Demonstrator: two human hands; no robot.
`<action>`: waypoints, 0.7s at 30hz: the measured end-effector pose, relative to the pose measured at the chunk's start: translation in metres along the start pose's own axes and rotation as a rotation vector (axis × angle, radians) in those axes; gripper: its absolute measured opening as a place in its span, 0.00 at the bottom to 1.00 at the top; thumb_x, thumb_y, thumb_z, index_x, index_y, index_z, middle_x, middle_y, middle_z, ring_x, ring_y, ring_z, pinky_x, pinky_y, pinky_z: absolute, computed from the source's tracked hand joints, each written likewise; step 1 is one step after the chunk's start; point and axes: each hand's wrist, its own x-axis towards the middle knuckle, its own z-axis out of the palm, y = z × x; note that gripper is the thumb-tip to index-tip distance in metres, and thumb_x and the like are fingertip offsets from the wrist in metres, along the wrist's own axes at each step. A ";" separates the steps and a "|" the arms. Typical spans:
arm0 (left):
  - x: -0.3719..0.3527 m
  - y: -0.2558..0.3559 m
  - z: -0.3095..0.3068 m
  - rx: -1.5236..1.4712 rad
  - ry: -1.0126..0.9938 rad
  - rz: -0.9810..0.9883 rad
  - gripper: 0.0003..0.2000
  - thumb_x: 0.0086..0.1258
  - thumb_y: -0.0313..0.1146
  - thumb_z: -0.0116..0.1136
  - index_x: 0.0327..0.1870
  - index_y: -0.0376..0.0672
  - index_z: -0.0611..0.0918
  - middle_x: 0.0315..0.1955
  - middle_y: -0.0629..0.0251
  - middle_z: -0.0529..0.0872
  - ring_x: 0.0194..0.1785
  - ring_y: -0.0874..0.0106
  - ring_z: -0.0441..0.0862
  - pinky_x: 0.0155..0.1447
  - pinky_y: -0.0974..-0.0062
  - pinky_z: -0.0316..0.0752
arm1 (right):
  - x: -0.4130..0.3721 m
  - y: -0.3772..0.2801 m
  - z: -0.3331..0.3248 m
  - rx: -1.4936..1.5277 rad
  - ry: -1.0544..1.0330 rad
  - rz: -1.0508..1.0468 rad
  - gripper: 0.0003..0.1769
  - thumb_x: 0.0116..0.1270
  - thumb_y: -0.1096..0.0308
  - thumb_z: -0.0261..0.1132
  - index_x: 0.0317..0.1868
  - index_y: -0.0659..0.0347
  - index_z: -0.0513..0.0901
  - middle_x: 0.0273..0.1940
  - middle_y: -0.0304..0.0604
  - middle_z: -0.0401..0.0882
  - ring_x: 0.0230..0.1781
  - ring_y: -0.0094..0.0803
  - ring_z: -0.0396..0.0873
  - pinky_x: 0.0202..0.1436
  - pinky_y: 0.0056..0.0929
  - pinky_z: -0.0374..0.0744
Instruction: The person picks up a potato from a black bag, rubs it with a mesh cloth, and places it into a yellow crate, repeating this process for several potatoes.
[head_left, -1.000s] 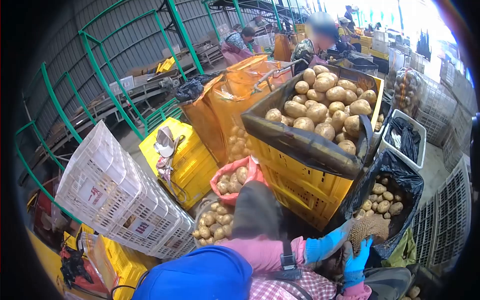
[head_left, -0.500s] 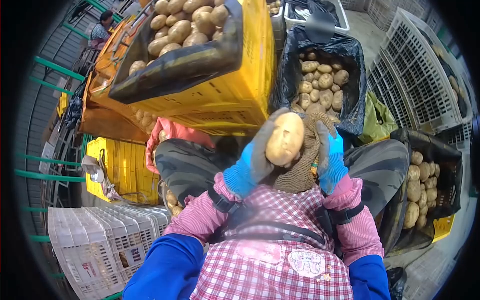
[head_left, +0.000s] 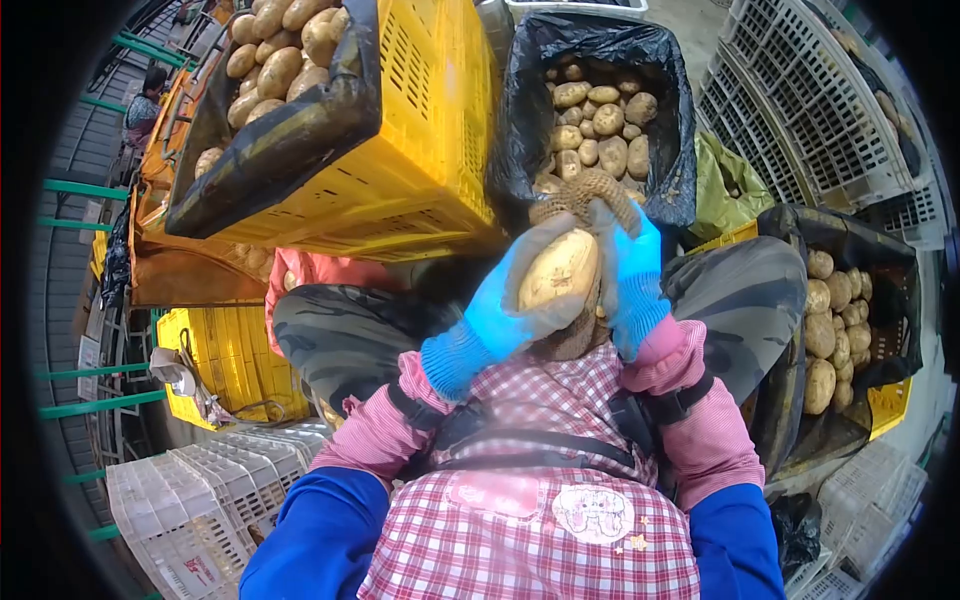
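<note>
The left grip (head_left: 512,288) is clutching a potato (head_left: 560,272) in the frame's middle. The right grip (head_left: 628,265) is squeezing brown cloth (head_left: 582,194), now bunching higher, above the potato, so cloth and potato are sitting close.

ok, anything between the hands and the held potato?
Left hand: only its blue-and-grey glove, against the potato. Right hand: gloved too, with brown knit cloth bunched beyond the potato and seemingly partly between.
</note>
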 end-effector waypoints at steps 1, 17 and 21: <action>0.004 -0.001 -0.004 0.080 0.034 0.043 0.46 0.64 0.41 0.75 0.77 0.36 0.60 0.66 0.55 0.73 0.70 0.69 0.69 0.73 0.69 0.67 | 0.004 0.008 -0.002 0.034 0.099 0.001 0.23 0.72 0.65 0.70 0.62 0.68 0.78 0.51 0.42 0.84 0.47 0.26 0.81 0.53 0.28 0.80; 0.000 0.023 -0.020 1.193 -0.050 0.399 0.44 0.52 0.42 0.76 0.73 0.41 0.69 0.56 0.56 0.82 0.52 0.56 0.81 0.58 0.58 0.76 | -0.002 0.017 -0.019 -0.087 -0.210 0.167 0.22 0.78 0.57 0.62 0.61 0.65 0.79 0.57 0.43 0.81 0.53 0.29 0.81 0.56 0.31 0.80; 0.001 0.024 -0.020 1.048 0.045 0.560 0.45 0.54 0.44 0.75 0.76 0.44 0.67 0.63 0.56 0.78 0.60 0.53 0.76 0.65 0.58 0.72 | -0.015 0.002 -0.004 -0.230 -0.148 -0.039 0.18 0.76 0.61 0.60 0.56 0.67 0.82 0.53 0.44 0.83 0.52 0.29 0.80 0.57 0.30 0.79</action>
